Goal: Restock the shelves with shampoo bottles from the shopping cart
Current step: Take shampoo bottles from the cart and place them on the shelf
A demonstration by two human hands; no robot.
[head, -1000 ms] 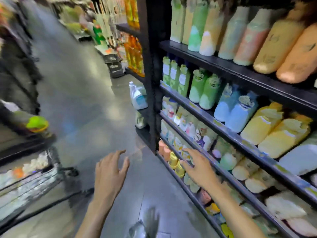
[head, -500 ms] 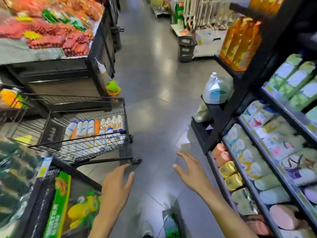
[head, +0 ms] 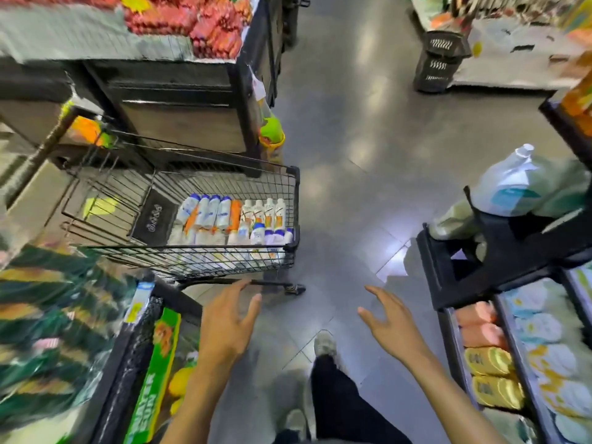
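Your left hand [head: 229, 328] & right hand [head: 392, 328] spread, holding nothing, near black wire shopping cart [head: 290, 200] w/ white shampoo bottles [head: 221, 216].

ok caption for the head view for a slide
Left hand and right hand, both empty, near the cart of shampoo bottles

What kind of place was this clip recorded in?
Most likely a supermarket aisle: a wire shopping cart loaded with bottles, stocked product shelves on the right, and a stack of shopping baskets further down the aisle.
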